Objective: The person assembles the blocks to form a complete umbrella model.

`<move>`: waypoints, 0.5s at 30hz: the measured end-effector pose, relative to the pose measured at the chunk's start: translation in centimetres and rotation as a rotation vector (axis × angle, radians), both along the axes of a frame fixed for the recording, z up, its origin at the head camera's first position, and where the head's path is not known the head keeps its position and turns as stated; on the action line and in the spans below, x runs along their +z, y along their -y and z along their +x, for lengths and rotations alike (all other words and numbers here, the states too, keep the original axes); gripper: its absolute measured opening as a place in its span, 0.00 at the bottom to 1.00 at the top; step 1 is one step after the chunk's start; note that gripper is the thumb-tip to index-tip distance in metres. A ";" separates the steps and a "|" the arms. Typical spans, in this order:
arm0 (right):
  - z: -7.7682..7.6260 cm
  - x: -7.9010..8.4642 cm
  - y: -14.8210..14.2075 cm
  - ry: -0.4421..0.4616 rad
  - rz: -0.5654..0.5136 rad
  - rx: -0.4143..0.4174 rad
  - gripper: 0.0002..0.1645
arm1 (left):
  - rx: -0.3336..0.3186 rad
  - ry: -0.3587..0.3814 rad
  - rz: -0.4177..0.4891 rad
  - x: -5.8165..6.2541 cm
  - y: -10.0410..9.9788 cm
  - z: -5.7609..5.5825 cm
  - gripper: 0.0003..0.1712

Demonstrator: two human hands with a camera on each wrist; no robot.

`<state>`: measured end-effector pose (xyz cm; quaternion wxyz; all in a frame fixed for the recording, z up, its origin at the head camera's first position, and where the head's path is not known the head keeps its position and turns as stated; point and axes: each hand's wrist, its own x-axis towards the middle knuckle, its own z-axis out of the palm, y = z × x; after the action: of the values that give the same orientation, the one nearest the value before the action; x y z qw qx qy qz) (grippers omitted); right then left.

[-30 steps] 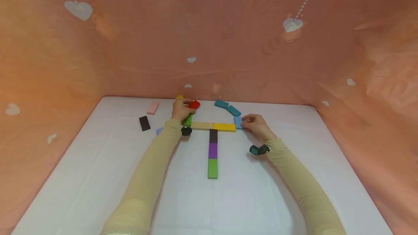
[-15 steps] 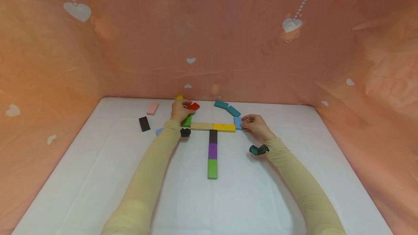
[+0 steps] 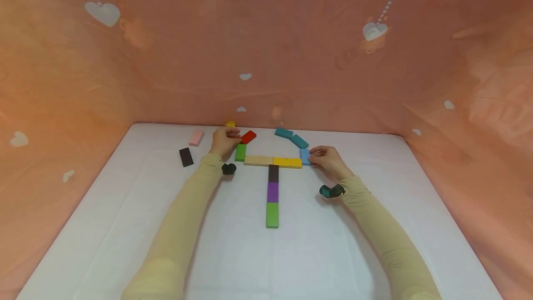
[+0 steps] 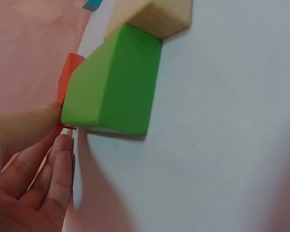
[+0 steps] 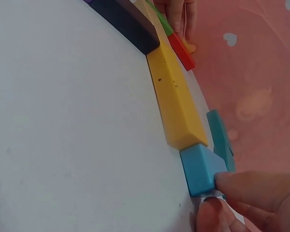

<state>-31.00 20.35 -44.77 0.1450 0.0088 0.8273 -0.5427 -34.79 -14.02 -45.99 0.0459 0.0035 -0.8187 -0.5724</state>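
Observation:
My left hand [image 3: 224,141] is beside the red block [image 3: 249,137]. In the left wrist view its thumb reaches the block's near end and the other fingers lie loosely extended, not wrapped round it. Below the red block lies a green block [image 3: 240,152], joined to a row of a plain wooden block [image 3: 258,160] and a yellow block [image 3: 287,163]. At the row's right end is a light blue block [image 5: 195,169]. My right hand [image 3: 329,159] touches that block's outer side with thumb and fingertips. Two teal blocks [image 3: 299,141] curve above it.
A dark block [image 3: 273,173], a purple block [image 3: 272,192] and a light green block [image 3: 272,215] run down from the row. At the left lie a pink block [image 3: 196,138] and a black block [image 3: 186,157]. Another yellow piece [image 3: 231,124] sits behind my left hand.
My left hand has let go of the red block and drawn left, uncovering the green block. The left forearm now hides a blue block. My right hand stays at the light blue block.

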 end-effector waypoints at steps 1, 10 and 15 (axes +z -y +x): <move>0.0 0.0 0.0 -0.002 -0.004 -0.002 0.23 | -0.001 -0.004 -0.001 0.1 0.0 0.1 0.18; -0.1 0.0 0.1 0.017 0.003 -0.020 0.24 | 0.016 0.006 0.006 0.3 -0.3 0.6 0.16; -0.1 0.1 0.0 0.009 0.005 -0.014 0.23 | 0.044 -0.003 0.005 0.4 -0.7 0.7 0.16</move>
<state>-31.06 20.31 -44.67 0.1448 0.0172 0.8279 -0.5416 -34.07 -13.36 -45.61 0.0597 0.0209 -0.8168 -0.5734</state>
